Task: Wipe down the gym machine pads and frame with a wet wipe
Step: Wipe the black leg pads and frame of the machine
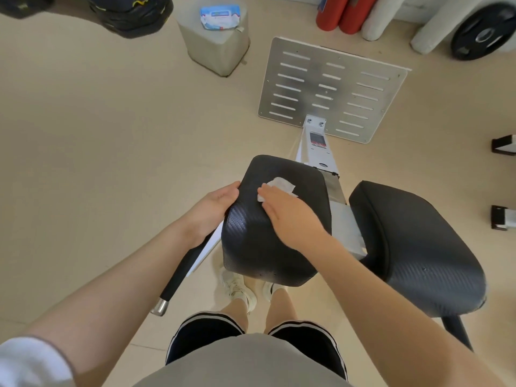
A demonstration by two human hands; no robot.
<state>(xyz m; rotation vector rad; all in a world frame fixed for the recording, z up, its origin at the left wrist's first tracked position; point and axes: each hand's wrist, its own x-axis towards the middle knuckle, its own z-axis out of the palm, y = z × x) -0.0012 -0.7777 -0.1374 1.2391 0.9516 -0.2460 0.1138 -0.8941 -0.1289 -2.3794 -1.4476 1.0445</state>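
Observation:
A black textured pad (268, 247) of the gym machine stands in front of me, with a second black pad (418, 247) to its right. My right hand (290, 213) lies flat on top of the near pad and presses a crumpled white wet wipe (280, 187) against it with straight fingers. My left hand (215, 202) grips the pad's left edge, fingers curled round it. A white and grey frame bar (321, 152) runs from between the pads to a slotted metal footplate (329, 90) on the floor.
A pack of wet wipes (220, 16) lies on a grey block (215, 43) at the back. A black-gripped handle bar (178, 275) sticks out lower left. Red and white rolls (360, 12) and a weight plate (485, 32) stand at the back right. My feet are under the pad.

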